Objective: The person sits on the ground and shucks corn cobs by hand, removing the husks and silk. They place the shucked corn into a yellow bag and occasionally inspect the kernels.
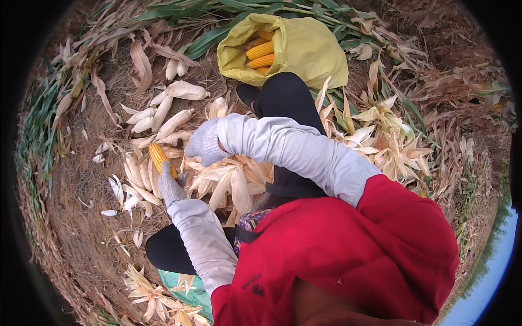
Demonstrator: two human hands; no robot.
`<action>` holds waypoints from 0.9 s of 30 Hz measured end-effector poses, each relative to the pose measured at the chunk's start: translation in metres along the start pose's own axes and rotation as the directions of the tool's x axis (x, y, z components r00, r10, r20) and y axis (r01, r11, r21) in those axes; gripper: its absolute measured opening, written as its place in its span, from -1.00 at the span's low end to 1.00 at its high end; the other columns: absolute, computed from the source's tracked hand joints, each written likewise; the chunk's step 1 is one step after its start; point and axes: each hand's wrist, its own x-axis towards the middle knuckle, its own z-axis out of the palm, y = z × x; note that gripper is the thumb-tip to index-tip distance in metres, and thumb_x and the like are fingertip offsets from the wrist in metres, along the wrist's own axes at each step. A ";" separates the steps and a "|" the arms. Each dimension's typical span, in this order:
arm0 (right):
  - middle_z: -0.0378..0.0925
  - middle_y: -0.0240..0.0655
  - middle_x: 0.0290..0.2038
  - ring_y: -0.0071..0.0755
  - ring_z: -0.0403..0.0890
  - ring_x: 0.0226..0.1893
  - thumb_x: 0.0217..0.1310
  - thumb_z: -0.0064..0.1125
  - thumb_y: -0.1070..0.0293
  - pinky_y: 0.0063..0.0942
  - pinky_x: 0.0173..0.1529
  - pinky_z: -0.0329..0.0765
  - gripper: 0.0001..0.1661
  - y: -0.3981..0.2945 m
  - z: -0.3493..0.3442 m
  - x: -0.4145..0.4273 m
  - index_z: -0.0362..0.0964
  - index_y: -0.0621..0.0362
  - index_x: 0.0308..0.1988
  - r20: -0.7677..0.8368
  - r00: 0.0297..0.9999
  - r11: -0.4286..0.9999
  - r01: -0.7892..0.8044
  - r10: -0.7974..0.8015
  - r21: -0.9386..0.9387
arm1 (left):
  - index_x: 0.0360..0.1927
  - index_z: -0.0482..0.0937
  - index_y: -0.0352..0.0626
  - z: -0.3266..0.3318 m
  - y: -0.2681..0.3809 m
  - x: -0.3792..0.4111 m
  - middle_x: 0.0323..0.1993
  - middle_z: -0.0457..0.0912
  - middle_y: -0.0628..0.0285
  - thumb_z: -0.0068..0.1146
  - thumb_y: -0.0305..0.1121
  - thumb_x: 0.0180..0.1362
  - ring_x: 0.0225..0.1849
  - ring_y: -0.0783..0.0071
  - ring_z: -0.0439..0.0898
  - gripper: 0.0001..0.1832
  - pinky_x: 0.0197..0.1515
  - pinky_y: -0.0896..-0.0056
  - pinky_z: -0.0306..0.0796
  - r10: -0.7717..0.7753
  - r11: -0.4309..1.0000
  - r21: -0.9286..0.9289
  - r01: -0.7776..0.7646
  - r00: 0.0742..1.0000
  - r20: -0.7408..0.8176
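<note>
My left hand [171, 185], in a pale knitted glove, grips a bare yellow corn cob [160, 157] near its lower end; the kernels show with no husk on them. To its upper right is my right hand [206, 142], gloved too, its back towards the camera. Its fingers are curled and mostly hidden, so I cannot see whether they hold anything. Under and beside it lies a heap of dry, opened husks [234, 179]. Unhusked ears [140, 173] lie just beyond the cob, and more pale ears [163, 110] are spread farther up on the soil.
A yellow sack [310, 53] lies on its side, its mouth showing husked cobs [261, 51]. Loose husks [383, 138] pile up right of my bent knee [287, 98]. Green sheeting [191, 293] with husks sits by the other knee [169, 248]. Cut corn stalks [45, 122] ring the ground.
</note>
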 end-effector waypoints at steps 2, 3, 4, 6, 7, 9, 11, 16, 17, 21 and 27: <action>0.68 -0.14 -0.14 -0.01 0.68 -0.08 0.00 0.28 0.12 -0.14 -0.02 0.59 -0.45 -0.005 -0.013 -0.006 0.57 0.01 0.05 0.203 0.978 0.994 -0.029 0.050 -0.108 | -0.23 0.51 -0.17 0.014 0.028 0.021 -0.54 0.46 0.33 0.25 0.00 0.24 -0.64 0.53 0.43 -0.59 -0.59 0.49 0.43 0.123 0.966 0.224 -0.130 0.991 0.045; 0.68 -0.14 -0.15 -0.02 0.69 -0.09 0.00 0.28 0.12 -0.15 -0.03 0.59 -0.46 -0.004 -0.012 -0.005 0.58 0.01 0.04 0.230 0.972 0.994 -0.028 0.052 -0.106 | -0.25 0.52 -0.20 0.020 0.039 0.035 -0.55 0.47 0.32 0.26 0.02 0.22 -0.65 0.53 0.43 -0.57 -0.60 0.49 0.42 0.142 0.935 0.318 -0.154 0.988 0.061; 0.69 -0.15 -0.15 -0.02 0.69 -0.10 0.00 0.28 0.13 -0.15 -0.04 0.59 -0.47 -0.001 -0.009 -0.003 0.59 0.01 0.03 0.256 0.965 0.995 -0.028 0.052 -0.097 | -0.27 0.53 -0.23 0.031 0.051 0.048 -0.55 0.47 0.32 0.26 0.03 0.21 -0.65 0.53 0.44 -0.54 -0.61 0.50 0.40 0.159 0.895 0.407 -0.181 0.983 0.086; 0.69 -0.15 -0.16 -0.03 0.69 -0.11 0.00 0.29 0.14 -0.15 -0.05 0.60 -0.49 0.007 -0.001 -0.001 0.60 0.01 0.01 0.277 0.960 0.997 -0.030 0.047 -0.066 | -0.24 0.55 -0.30 0.080 0.070 0.066 -0.53 0.51 0.25 0.28 0.04 0.18 -0.63 0.47 0.49 -0.50 -0.58 0.46 0.44 0.171 0.797 0.557 -0.234 0.972 0.163; 0.69 -0.16 -0.17 -0.04 0.70 -0.11 0.00 0.29 0.14 -0.15 -0.06 0.60 -0.50 0.011 0.002 0.001 0.60 0.01 0.00 0.279 0.959 0.998 -0.030 0.042 -0.048 | -0.18 0.56 -0.36 0.117 0.082 0.067 -0.49 0.55 0.19 0.29 0.03 0.16 -0.61 0.42 0.53 -0.46 -0.56 0.42 0.47 0.170 0.723 0.641 -0.258 0.966 0.197; 0.70 -0.17 -0.18 -0.05 0.70 -0.13 0.00 0.29 0.15 -0.15 -0.07 0.60 -0.52 0.009 0.010 0.011 0.62 0.01 -0.02 0.298 0.954 1.000 0.010 -0.008 -0.006 | 0.00 0.53 -0.43 0.174 0.093 0.075 -0.27 0.65 -0.02 0.31 0.01 0.13 -0.36 0.18 0.67 -0.36 -0.25 0.25 0.58 0.142 0.464 0.819 -0.337 0.941 0.307; 0.70 -0.17 -0.19 -0.06 0.70 -0.14 0.00 0.29 0.16 -0.16 -0.08 0.61 -0.54 0.009 0.017 0.018 0.63 0.01 -0.05 0.310 0.950 0.999 0.040 -0.048 0.031 | 0.11 0.50 -0.41 0.224 0.082 0.072 -0.03 0.63 -0.13 0.26 -0.01 0.17 -0.04 0.06 0.64 -0.35 0.07 0.18 0.47 0.218 0.327 0.711 -0.622 0.782 0.584; 0.71 -0.19 -0.22 -0.08 0.72 -0.17 0.00 0.29 0.18 -0.16 -0.11 0.62 -0.59 0.010 0.027 0.032 0.66 0.01 -0.10 0.326 0.940 0.992 0.074 -0.103 0.102 | 0.20 0.50 -0.32 0.255 0.052 0.094 0.10 0.62 -0.15 0.17 -0.07 0.25 0.17 0.04 0.59 -0.41 0.23 0.18 0.40 0.402 0.297 0.544 -0.785 0.620 0.674; 0.71 -0.20 -0.22 -0.09 0.72 -0.17 0.00 0.29 0.18 -0.16 -0.12 0.62 -0.60 0.015 0.031 0.036 0.67 0.01 -0.11 0.337 0.935 0.991 0.074 -0.107 0.110 | 0.19 0.50 -0.32 0.246 0.040 0.104 0.08 0.63 -0.15 0.17 -0.08 0.25 0.15 0.04 0.60 -0.42 0.22 0.18 0.42 0.331 0.334 0.580 -0.743 0.668 0.666; 0.72 -0.21 -0.25 -0.11 0.73 -0.20 0.00 0.29 0.20 -0.17 -0.15 0.63 -0.64 -0.002 0.052 0.059 0.69 0.01 -0.15 0.377 0.909 0.983 0.155 -0.180 0.095 | 0.07 0.60 -0.24 0.140 0.006 0.133 -0.05 0.68 -0.11 0.16 -0.04 0.23 0.05 0.01 0.65 -0.49 0.12 0.18 0.46 0.157 0.364 0.703 -0.611 0.784 0.601; 0.73 -0.23 -0.28 -0.14 0.74 -0.23 -0.01 0.30 0.22 -0.18 -0.19 0.64 -0.70 -0.004 0.060 0.064 0.73 0.01 -0.21 0.455 0.881 0.989 0.149 -0.126 -0.015 | 0.00 0.64 -0.32 -0.014 -0.059 0.151 -0.18 0.72 -0.04 0.21 -0.17 0.17 -0.33 0.33 0.72 -0.55 -0.26 0.25 0.59 0.106 0.743 0.655 -0.138 0.990 0.089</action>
